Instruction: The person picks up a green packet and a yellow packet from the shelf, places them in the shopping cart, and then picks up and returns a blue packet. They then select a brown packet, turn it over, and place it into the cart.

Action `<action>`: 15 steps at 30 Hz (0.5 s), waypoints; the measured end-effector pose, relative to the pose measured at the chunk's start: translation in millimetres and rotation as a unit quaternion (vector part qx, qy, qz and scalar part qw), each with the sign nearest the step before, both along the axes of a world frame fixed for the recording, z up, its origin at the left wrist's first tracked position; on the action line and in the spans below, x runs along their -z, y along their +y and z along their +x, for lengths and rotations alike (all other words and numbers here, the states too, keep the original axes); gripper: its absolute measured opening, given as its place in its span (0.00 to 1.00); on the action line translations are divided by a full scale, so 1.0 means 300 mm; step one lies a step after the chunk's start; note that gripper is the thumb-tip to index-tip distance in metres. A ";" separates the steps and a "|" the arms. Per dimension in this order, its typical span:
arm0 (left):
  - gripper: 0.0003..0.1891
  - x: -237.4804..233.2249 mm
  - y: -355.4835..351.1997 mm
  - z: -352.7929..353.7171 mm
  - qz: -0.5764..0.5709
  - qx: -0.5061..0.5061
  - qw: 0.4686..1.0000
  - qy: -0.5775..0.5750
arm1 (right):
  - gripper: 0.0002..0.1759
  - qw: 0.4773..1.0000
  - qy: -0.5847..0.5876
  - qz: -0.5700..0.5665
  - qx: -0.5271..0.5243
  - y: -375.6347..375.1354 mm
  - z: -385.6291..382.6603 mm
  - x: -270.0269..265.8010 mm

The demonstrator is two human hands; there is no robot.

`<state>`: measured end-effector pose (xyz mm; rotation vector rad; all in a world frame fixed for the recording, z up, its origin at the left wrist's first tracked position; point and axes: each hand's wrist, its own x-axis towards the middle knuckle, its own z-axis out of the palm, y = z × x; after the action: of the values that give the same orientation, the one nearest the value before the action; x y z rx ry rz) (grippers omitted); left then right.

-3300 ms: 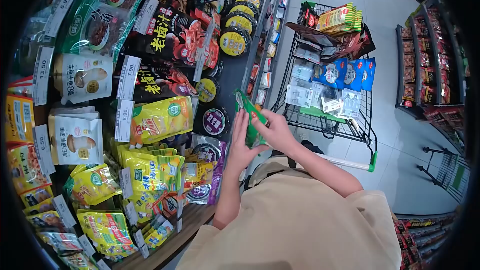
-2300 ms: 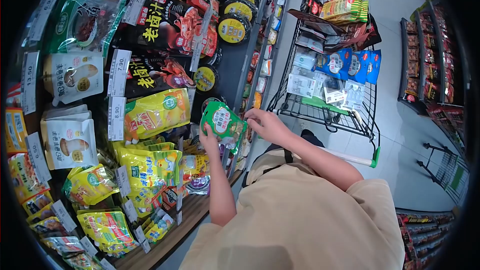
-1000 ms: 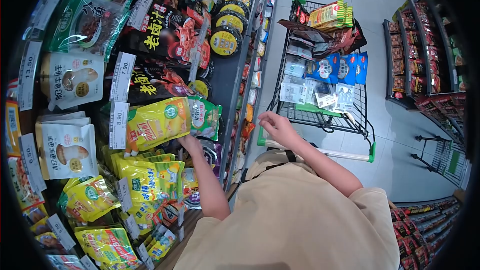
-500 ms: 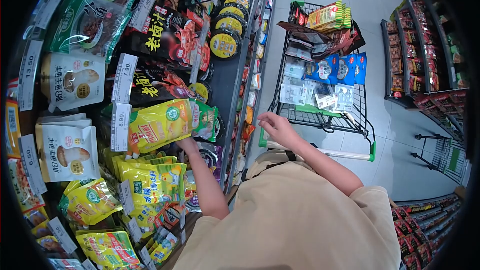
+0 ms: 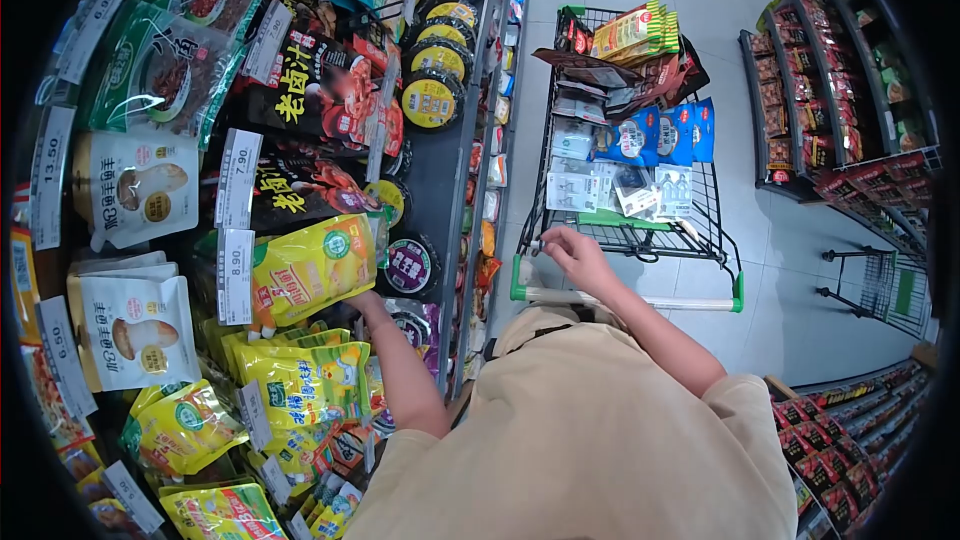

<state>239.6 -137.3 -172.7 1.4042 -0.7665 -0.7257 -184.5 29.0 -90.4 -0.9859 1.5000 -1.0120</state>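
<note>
My left hand [image 5: 366, 302] reaches into the shelf at the lower right edge of a yellow food packet [image 5: 308, 270]. It seems to grip that packet, though its fingers are mostly hidden behind it. The packet tilts a little and partly sits behind an 8.90 price tag [image 5: 236, 277]. Just below hang more yellow packets [image 5: 305, 380]. My right hand [image 5: 578, 258] hovers over the cart handle [image 5: 630, 300], fingers loosely bent and apart, holding nothing I can make out. Beyond it stands the shopping cart [image 5: 722, 240], loaded with blue packets [image 5: 635, 137], yellow packets [image 5: 630, 32] and pale packs [image 5: 577, 190].
Black packets [image 5: 318, 100], white mushroom-print pouches [image 5: 135, 330] and round yellow-lidded tubs [image 5: 432, 100] fill the shelf on my left. Its grey edge [image 5: 470, 190] runs beside the aisle. A second cart [image 5: 882, 290] and stocked racks [image 5: 825, 90] stand to the right.
The green packet behind the yellow one has moved left and is almost hidden, uncovering a purple-lidded tub. My right hand has shifted slightly right and its fingers have bent more.
</note>
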 end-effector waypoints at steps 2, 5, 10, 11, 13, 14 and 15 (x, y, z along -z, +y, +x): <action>0.25 -0.007 -0.023 0.000 -0.002 0.002 1.000 0.002 | 0.12 1.000 -0.004 -0.007 0.021 0.025 -0.025 0.028; 0.25 -0.016 -0.052 0.003 -0.004 0.004 1.000 0.001 | 0.12 0.999 -0.010 0.001 0.052 0.056 -0.063 0.013; 0.25 -0.034 -0.081 0.008 -0.005 0.002 1.000 -0.004 | 0.12 0.996 0.012 0.020 0.091 0.104 -0.105 0.011; 0.25 -0.035 -0.082 0.007 -0.004 0.002 1.000 -0.003 | 0.12 0.995 0.003 0.012 0.102 0.113 -0.111 0.021; 0.25 -0.038 -0.081 0.011 -0.006 0.000 1.000 -0.007 | 0.12 0.993 -0.006 0.006 0.115 0.130 -0.122 0.025; 0.24 -0.038 -0.079 0.011 -0.005 -0.001 1.000 -0.006 | 0.12 0.993 0.003 0.014 0.117 0.136 -0.129 0.024; 0.24 -0.040 -0.075 0.012 -0.006 -0.001 1.000 -0.007 | 0.12 0.993 0.013 0.023 0.119 0.143 -0.136 0.024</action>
<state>243.3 -159.9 -160.7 1.4009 -0.7790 -0.7095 -225.2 71.7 -97.5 -0.8036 1.6840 -1.1293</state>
